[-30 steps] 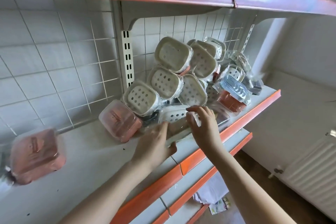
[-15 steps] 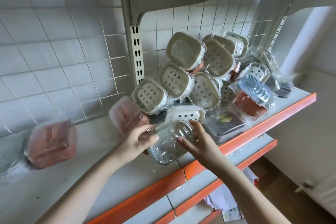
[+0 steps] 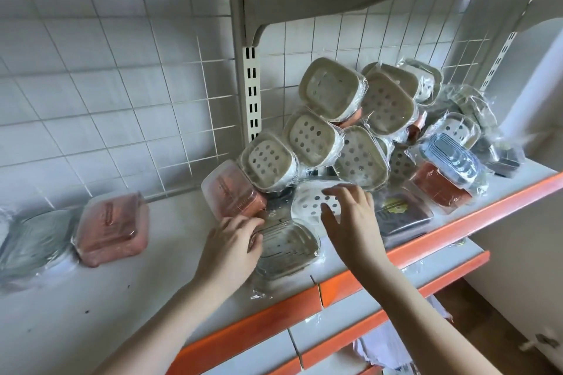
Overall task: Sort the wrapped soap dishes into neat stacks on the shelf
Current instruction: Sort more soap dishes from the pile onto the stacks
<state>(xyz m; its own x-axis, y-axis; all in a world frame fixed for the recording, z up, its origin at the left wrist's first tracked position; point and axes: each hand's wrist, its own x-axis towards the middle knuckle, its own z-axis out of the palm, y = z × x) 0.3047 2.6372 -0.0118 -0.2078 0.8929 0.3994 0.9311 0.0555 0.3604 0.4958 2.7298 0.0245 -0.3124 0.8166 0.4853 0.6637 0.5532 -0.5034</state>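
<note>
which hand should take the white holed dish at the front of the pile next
Right. The right hand hovers open directly over the white holed dish, while the left hand grips the clear dish.

Bare shelf [image 3: 170, 256] between the lone pink dish [image 3: 112, 230] toward its left edge and the leaning pile [image 3: 350, 137] crowding the back right; front edge open there.
</note>
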